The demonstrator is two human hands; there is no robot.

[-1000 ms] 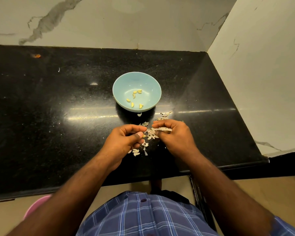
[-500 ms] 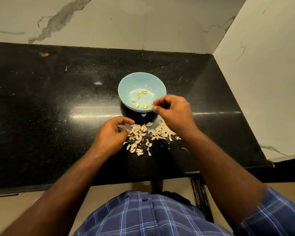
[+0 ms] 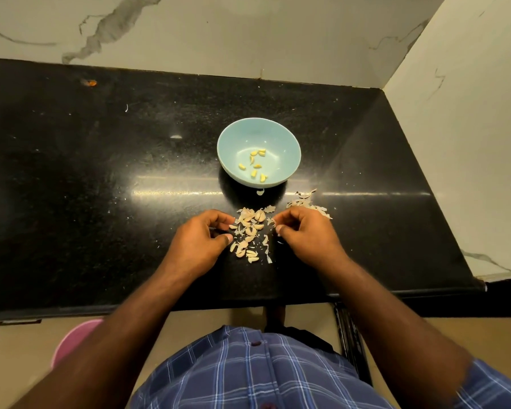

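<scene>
While peeling garlic, head view: unpeeled cloves (image 3: pixel 250 231) heaped on black counter (image 3: pixel 101 202) between left hand (image 3: pixel 199 242) and right hand (image 3: pixel 306 234), both curled at the heap, grip impossible to tell. Behind, light blue bowl (image 3: pixel 283 143) of peeled cloves (image 3: pixel 256 166); loose skins (image 3: pixel 306 203) beside. Risk if swept hastily: skins flicked into bowl, cloves knocked off edge.

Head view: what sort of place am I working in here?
Most likely a home kitchen: a black stone counter set into a tiled wall corner, a light blue bowl holding peeled garlic cloves, and a pile of unpeeled cloves and skins in front of it.
</scene>
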